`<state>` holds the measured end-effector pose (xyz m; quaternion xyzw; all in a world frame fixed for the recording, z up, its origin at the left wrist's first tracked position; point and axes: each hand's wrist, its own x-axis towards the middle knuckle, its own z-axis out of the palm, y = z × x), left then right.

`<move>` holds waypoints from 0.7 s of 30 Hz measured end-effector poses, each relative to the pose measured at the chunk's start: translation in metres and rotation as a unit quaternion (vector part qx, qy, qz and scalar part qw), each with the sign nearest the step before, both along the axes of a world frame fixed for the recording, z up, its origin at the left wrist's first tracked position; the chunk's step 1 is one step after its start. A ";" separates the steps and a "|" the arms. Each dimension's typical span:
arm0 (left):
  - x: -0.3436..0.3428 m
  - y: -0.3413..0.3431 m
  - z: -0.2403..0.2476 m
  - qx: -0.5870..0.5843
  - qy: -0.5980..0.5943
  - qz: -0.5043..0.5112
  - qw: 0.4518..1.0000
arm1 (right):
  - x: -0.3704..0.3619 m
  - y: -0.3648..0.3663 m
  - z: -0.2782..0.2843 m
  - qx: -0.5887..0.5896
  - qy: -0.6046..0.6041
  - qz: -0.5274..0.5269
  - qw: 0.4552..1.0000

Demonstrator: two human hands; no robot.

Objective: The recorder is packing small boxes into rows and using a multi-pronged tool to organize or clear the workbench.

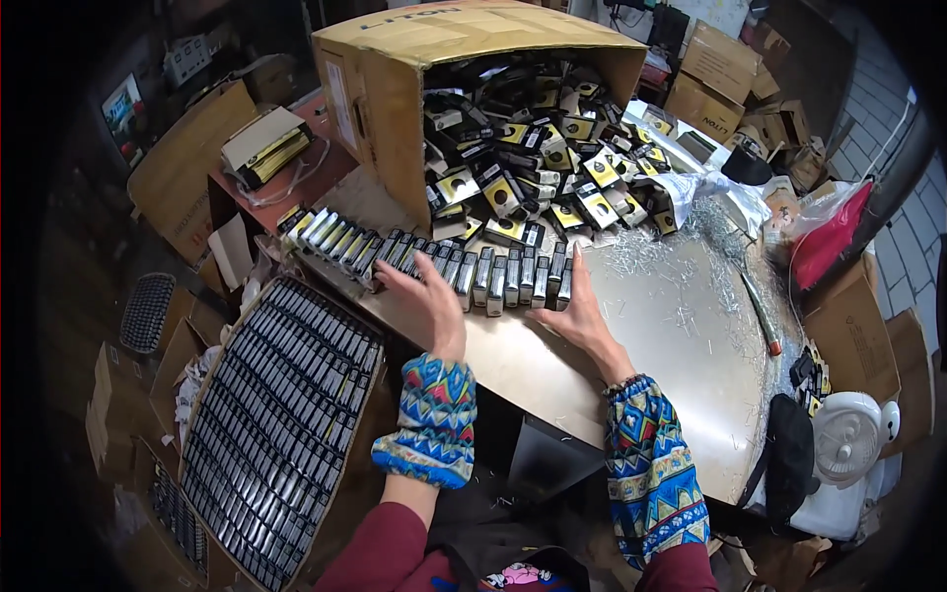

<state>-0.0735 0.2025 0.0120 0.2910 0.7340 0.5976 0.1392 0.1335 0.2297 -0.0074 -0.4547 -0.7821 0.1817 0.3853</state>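
Note:
A long row of small black, white and yellow boxes (496, 281) stands on edge along the near side of the table. My left hand (434, 308) is over the middle of the row with its fingers spread; whether it touches the boxes I cannot tell. At the row's right end, my right hand (580, 318) is open, with the forefinger stretched up beside the last box and the thumb in front. Behind the row, a large cardboard carton (373, 128) lies on its side, and a heap of similar small boxes (538, 148) spills out of it.
At lower left, a carton of tightly packed boxes (276, 424) stands beside the table. Many small clear or metallic pieces (681, 266) lie scattered on the tabletop (681, 395). A red-tipped tool (764, 321) lies at the right edge, near a white fan (846, 439).

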 end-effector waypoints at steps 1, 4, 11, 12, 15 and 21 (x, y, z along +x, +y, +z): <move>-0.016 -0.002 -0.007 -0.008 -0.004 -0.007 1.000 | -0.008 0.003 0.002 -0.028 0.011 0.018 0.999; -0.011 -0.010 0.002 0.194 -0.081 -0.063 0.976 | 0.015 0.001 0.002 -0.018 0.002 0.005 1.000; 0.017 0.070 0.086 0.101 0.294 -0.457 0.834 | 0.095 -0.005 -0.005 -0.047 0.074 -0.123 0.989; 0.029 0.101 0.074 0.120 0.416 -0.486 0.760 | 0.111 0.001 -0.006 -0.014 -0.017 -0.182 0.983; 0.103 0.152 0.059 -0.070 0.408 -0.464 0.783 | 0.160 0.013 -0.006 0.011 -0.154 -0.329 0.932; 0.169 0.203 0.031 -0.168 0.452 -0.382 0.788 | 0.183 0.048 -0.006 -0.090 -0.187 -0.363 0.908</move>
